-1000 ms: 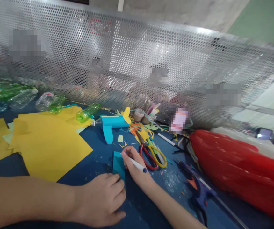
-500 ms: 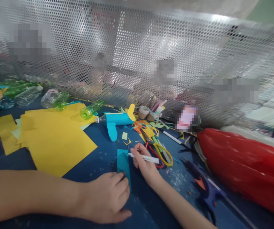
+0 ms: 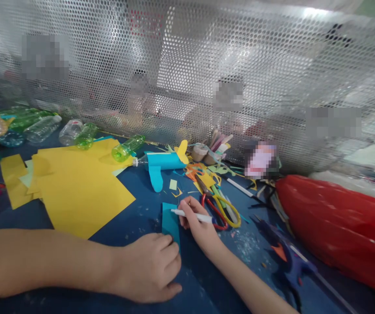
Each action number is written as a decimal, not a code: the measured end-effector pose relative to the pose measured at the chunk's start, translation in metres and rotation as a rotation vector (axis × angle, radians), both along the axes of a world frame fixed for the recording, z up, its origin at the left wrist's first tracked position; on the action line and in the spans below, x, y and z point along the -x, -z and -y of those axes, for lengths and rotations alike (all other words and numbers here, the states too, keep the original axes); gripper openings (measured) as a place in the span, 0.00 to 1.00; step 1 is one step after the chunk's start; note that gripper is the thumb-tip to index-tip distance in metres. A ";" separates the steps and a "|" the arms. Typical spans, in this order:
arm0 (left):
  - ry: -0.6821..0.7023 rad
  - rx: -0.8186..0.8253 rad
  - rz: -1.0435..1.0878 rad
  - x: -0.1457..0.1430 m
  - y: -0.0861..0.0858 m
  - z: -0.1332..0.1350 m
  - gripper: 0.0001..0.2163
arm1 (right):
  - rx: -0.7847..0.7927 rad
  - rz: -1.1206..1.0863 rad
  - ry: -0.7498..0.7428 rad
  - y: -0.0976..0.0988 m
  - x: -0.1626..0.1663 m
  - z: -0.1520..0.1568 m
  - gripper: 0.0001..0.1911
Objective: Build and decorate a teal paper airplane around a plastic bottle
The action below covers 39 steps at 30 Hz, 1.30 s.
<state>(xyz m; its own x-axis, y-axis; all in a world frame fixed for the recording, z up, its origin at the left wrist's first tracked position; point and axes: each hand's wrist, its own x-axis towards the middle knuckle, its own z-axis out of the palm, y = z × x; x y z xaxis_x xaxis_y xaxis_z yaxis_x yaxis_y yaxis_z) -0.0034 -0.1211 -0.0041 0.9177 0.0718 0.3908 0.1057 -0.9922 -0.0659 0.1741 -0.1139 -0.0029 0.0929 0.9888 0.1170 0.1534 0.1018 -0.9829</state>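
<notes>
A strip of blue paper (image 3: 169, 218) lies lengthwise on the dark blue table. My left hand (image 3: 158, 266) rests over its near end, fingers bent and pressing down, thumb apart. Pinched in my right hand (image 3: 198, 222) is a white marker (image 3: 190, 215), its tip over the strip's upper part; I cannot tell if it touches. Scissors (image 3: 228, 211) with red and yellow handles lie just right of that hand. Beyond the strip rests a plastic bottle wrapped in blue paper (image 3: 164, 161), with a blue fin and a yellow tail piece.
Yellow sheets (image 3: 83, 187) are spread at left, with a green bottle (image 3: 128, 147) and several other bottles behind. Paper scraps (image 3: 203, 172) surround the scissors. At right are a blue glue gun (image 3: 288, 257), a red plastic bag (image 3: 334, 222) and a phone (image 3: 261, 159). A perforated metal screen (image 3: 187, 65) stands behind.
The marker's tip has shifted slightly left across the upper part of the strip, and the pen lies at a flatter angle. My left hand keeps its place on the paper. The view has moved slightly.
</notes>
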 end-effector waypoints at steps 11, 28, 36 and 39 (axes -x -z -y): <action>-0.158 0.335 -0.114 0.004 -0.019 -0.010 0.08 | -0.147 0.152 0.103 0.007 -0.004 -0.001 0.11; -0.061 0.313 -0.141 0.005 -0.022 -0.015 0.14 | -0.280 0.711 0.316 -0.038 -0.038 -0.005 0.11; -0.078 0.285 -0.053 0.006 -0.019 -0.032 0.18 | 0.002 1.245 0.529 -0.034 -0.152 -0.030 0.17; -0.196 0.558 0.181 0.004 -0.025 -0.046 0.14 | 0.106 1.275 0.447 -0.025 -0.170 -0.033 0.17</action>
<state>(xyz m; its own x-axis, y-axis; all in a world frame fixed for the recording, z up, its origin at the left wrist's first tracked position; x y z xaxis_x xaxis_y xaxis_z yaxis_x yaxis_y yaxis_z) -0.0075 -0.0750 0.0209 0.7895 0.4709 0.3936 0.2510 -0.8329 0.4932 0.3440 -0.0810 0.0217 0.2908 0.9123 0.2884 0.9557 -0.2626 -0.1328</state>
